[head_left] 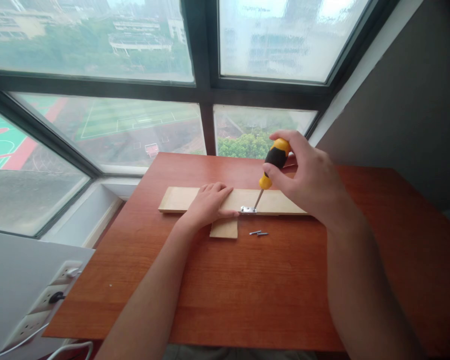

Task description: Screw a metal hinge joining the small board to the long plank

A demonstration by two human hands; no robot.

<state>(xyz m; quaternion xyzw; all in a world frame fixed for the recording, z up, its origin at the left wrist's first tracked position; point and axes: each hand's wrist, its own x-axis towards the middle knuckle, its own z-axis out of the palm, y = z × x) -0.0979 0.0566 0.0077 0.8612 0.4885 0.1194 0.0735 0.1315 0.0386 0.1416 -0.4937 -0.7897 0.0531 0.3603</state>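
A long pale wooden board [176,198] lies across the table. My left hand [209,202] rests over it, fingers reaching to its far edge and thumb along its near edge, holding it down. Up in my right hand [311,175] is a screwdriver [276,156] with a yellow and black handle, tilted, its thumb and fingers around the handle. The screwdriver's tip meets the right end of a small metal hinge [248,210] at the board's near edge. Below my left hand, a short wooden piece [224,230] sticks out toward me. Two or so loose screws [261,233] lie to its right.
The reddish-brown wooden table [255,290] stands against large windows [142,120] with dark frames. At the lower left, wall sockets [47,299] hold plugs, and a white cable [73,346] runs by the table's corner. A grey wall [405,105] rises at right.
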